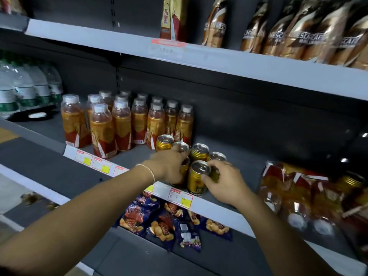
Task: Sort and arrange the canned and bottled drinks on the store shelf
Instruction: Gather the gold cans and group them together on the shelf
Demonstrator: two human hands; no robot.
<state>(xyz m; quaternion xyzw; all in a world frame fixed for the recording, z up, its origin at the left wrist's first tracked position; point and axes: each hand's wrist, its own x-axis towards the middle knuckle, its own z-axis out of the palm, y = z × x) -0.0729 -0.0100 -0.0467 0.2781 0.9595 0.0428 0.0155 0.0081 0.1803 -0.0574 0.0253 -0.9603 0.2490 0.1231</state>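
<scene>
Bare forearms reach in from the bottom edge, the left one with a thin beaded bracelet (pixel 148 170) at the wrist. The left hand (pixel 169 166) curls its fingers round a half-hidden can (pixel 184 168), with the forefinger stretched up onto the silver lid of the can behind it. The right hand (pixel 227 183) has thumb and fingers closed on a darker can (pixel 214 173), the thumb also touching the front can (pixel 197 181) just beside it. All belong to a tight cluster of gold cans (pixel 199 153): smooth metal cylinders with ribbed shoulders and shiny pull-tab lids, set at the front lip of the middle shelf (pixel 249 154), a matt grey metal board. Just left of the cluster stand rows of squarish clear plastic bottles (pixel 121 124) with white caps and glossy orange-and-red sleeves. Further left are rounded water bottles (pixel 23 86) with green labels. At the right lies a blurred shrink-wrapped pack (pixel 298 196) of similar orange bottles. Paper price tags (pixel 180 196) line the shelf edge. Crinkled blue snack bags (pixel 159 222) lie below; brown-gold coffee bottles (pixel 298 36) stand above
</scene>
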